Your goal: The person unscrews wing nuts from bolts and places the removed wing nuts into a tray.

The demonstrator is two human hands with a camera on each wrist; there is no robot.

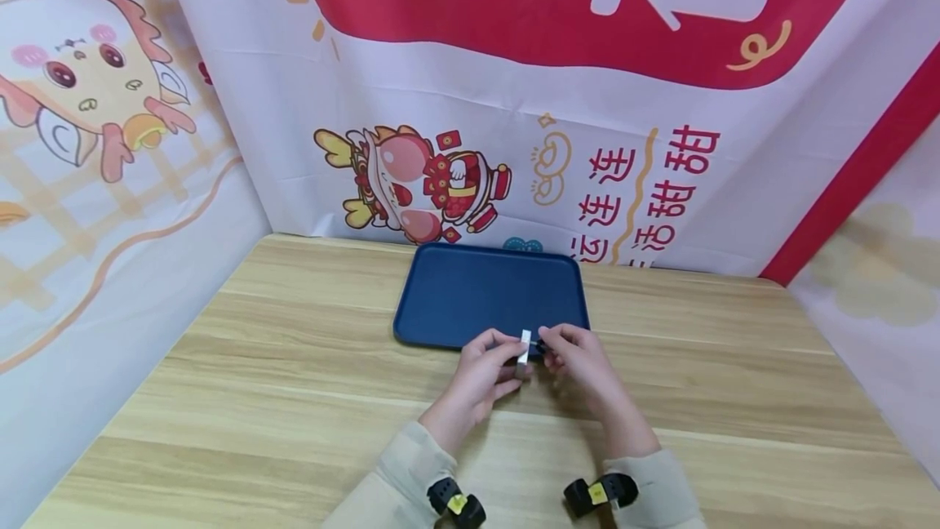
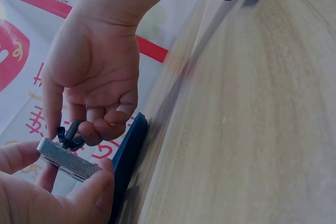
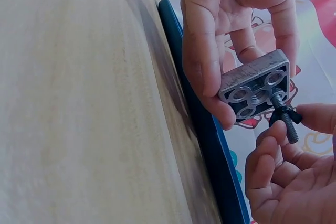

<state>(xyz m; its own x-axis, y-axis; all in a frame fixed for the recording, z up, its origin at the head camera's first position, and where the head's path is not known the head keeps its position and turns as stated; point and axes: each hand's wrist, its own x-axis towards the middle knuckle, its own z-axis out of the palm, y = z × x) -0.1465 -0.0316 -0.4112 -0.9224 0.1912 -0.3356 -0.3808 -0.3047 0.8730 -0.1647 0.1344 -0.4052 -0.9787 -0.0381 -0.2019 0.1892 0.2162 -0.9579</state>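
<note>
Beige sleeves (image 1: 400, 476) lie near. Left grip (image 1: 481, 374) holds a metal block (image 3: 253, 71); right grip (image 1: 585, 362) pinches the black wing nut (image 2: 77, 142)

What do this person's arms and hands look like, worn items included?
The left hand and right hand are ungloved. The left sleeve and right sleeve are long and light beige. A black left strap and black right strap sit at the cuffs, each with a yellow patch; no cables show.

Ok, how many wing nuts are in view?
1: the black wing nut on the threaded bolt, pinched by the right hand, beside the metal block that the left hand holds. Others could be hidden behind the fingers.
</note>
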